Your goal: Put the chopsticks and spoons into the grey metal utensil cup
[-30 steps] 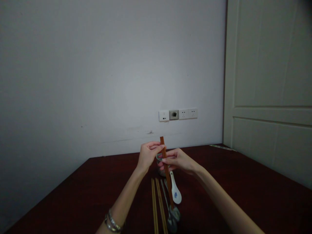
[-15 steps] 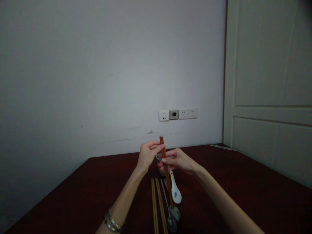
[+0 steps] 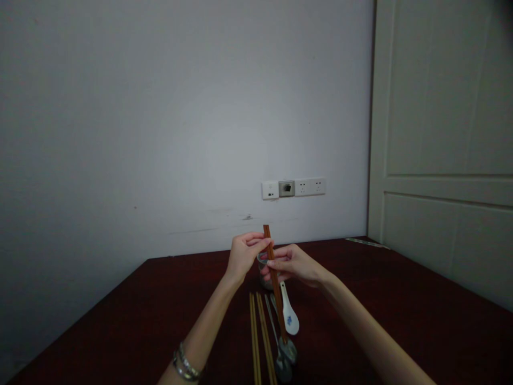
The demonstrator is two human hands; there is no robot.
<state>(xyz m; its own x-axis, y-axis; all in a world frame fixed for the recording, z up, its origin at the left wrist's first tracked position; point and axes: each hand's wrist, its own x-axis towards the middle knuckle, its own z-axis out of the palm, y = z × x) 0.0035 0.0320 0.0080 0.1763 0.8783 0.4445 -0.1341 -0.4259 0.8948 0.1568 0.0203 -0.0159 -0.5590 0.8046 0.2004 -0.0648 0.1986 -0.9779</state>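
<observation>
A pair of reddish-brown chopsticks (image 3: 277, 299) is held tilted above the table, its lower ends overlapping the metal spoons in view. My left hand (image 3: 245, 254) pinches the pair near the top. Lower down, my right hand (image 3: 294, 264) grips the same pair between thumb and fingers. Behind the fingers stands a glass jar (image 3: 263, 278), partly hidden. Below my hands lie two pairs of lighter chopsticks (image 3: 255, 342), two metal spoons (image 3: 284, 369) with long handles, and a white ceramic spoon (image 3: 290, 320) with a blue mark.
The dark red table (image 3: 192, 305) meets a pale wall at the back, where a row of sockets (image 3: 302, 187) is fixed. At the right stands a white panelled door (image 3: 444, 160). A thin flat strip (image 3: 366, 243) lies near the back right edge.
Almost nothing differs. The whole view has shifted very slightly; both hands keep their hold on the brown chopsticks.
</observation>
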